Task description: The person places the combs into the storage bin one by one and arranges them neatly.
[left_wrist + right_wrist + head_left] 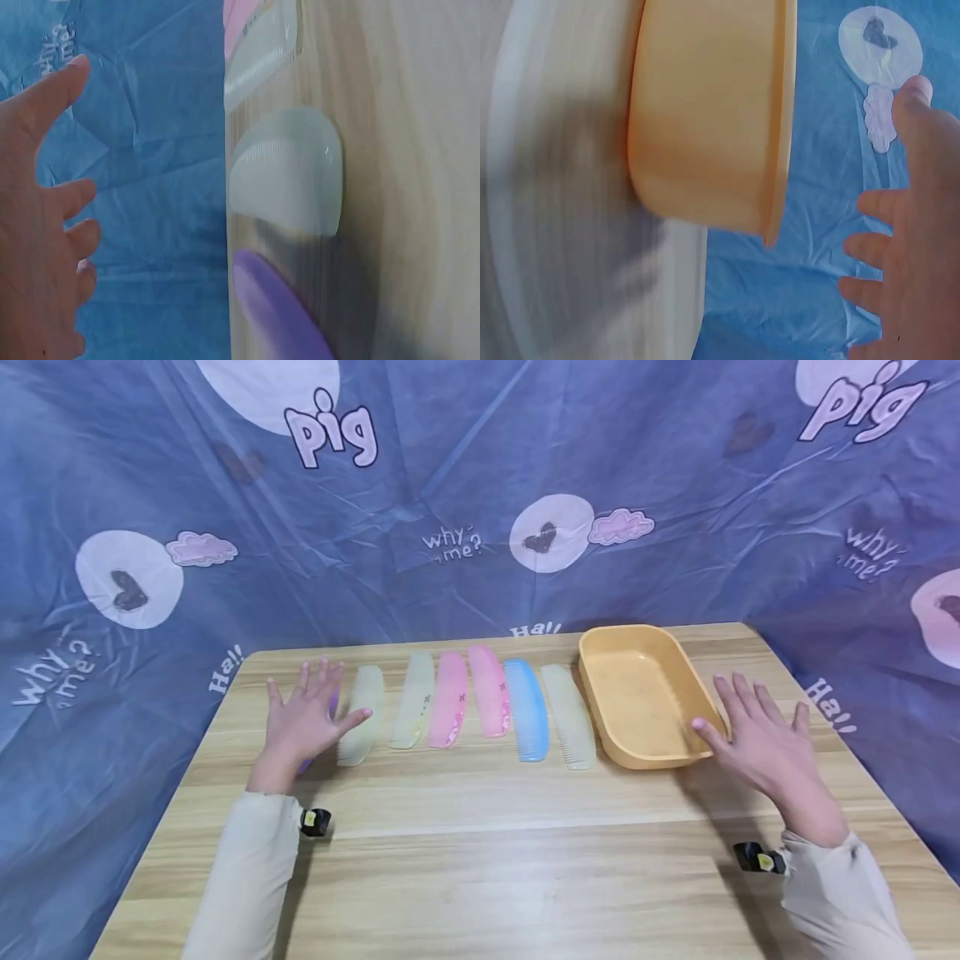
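Across the counter [465, 860], tan with streaky wood grain, combs run from nine o'clock toward three: a purple comb [277, 307], two milky pale-green combs [412, 697], two pink combs [450, 693] (paler blotches near their lower ends), a blue comb [531, 710] and another pale-green comb [568, 714]. The tray [637, 693] at three o'clock is plain yellow-orange. Twelve o'clock's cloth [420, 585] is grey-blue, printed with white lettering, pink clouds and dark hearts on pale discs.
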Available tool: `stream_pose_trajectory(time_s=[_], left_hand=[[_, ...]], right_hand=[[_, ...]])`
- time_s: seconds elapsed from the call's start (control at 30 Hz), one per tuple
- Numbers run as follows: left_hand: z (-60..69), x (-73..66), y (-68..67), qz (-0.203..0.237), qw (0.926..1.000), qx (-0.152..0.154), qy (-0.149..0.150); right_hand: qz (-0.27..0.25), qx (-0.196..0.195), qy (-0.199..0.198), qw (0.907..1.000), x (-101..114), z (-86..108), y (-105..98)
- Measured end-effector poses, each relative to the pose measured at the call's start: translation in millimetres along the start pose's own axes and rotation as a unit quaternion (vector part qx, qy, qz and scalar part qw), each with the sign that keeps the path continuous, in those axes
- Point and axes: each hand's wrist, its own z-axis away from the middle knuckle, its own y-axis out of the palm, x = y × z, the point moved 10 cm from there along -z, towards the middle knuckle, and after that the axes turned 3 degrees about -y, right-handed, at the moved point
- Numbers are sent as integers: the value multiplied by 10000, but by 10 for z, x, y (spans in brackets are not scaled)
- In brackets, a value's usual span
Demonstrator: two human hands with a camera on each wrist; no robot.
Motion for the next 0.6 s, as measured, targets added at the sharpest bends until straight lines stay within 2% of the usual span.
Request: stream_pose_trajectory(time_s=[0.27,0.6], left_hand=[[-165,207,-9,225,9994,271,31],[-336,474,-11,353,9976,594,-106]], right_hand=[[-117,-260,-31,9996,-183,65,-36],[-213,-519,-116,9984,-246,201,10]])
